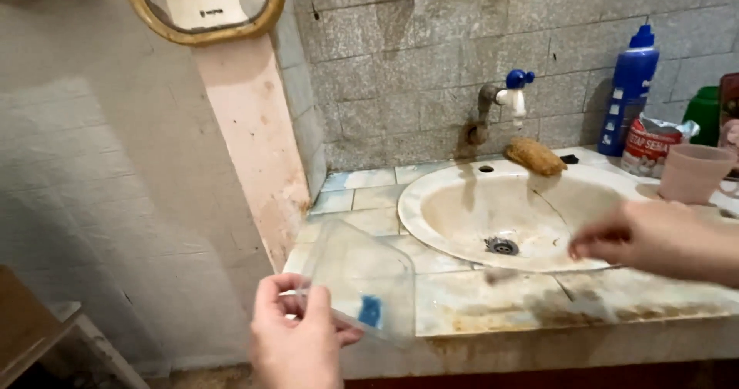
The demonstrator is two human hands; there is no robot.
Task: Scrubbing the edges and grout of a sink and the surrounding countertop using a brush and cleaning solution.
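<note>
The fingers of the left hand [296,343] are clamped on the near left edge of a clear, thin plastic container with a small blue patch [362,281], thumb over the rim and the other fingers under it. The container hangs tilted at the near left corner of the stained tiled bench [493,300], partly over its edge. It looks light and somewhat flexible, and it could be slippery if it is wet, so I judge that a pinch on the stiffer rim is the safest place to hold it.

The right hand [643,235] is blurred above the near right rim of the cream oval sink [431,227]; its fingers seem drawn together, but I cannot tell if they hold something.

Farther away, a brown sponge [535,156] lies on the far rim under the white tap with a blue handle [514,90]. On the far right stand a blue plastic bottle [631,89] and a pink plastic cup [693,172].
</note>
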